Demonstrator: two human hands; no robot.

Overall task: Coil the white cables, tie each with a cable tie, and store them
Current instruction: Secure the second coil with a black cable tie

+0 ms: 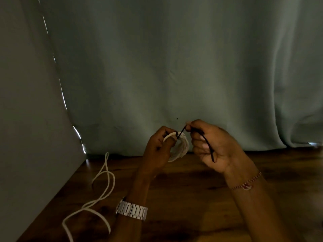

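Coiled white cable (180,147) is held above the table (192,198), between both hands. Left hand (157,151) grips the coil's near side, apparently to keep the loops bunched. Right hand (215,145) pinches a black cable tie (207,145) that crosses the coil's top, seemingly drawing it tight. Second white cable (97,196) lies loose on the table, left, uncoiled. Curtain (174,67) behind.

Left hand (158,149) grips the coiled white cable (180,147). Right hand (216,147) pinches the black cable tie (208,145) looped over the coil. Loose white cable (104,193) lies on the wooden table (192,198).
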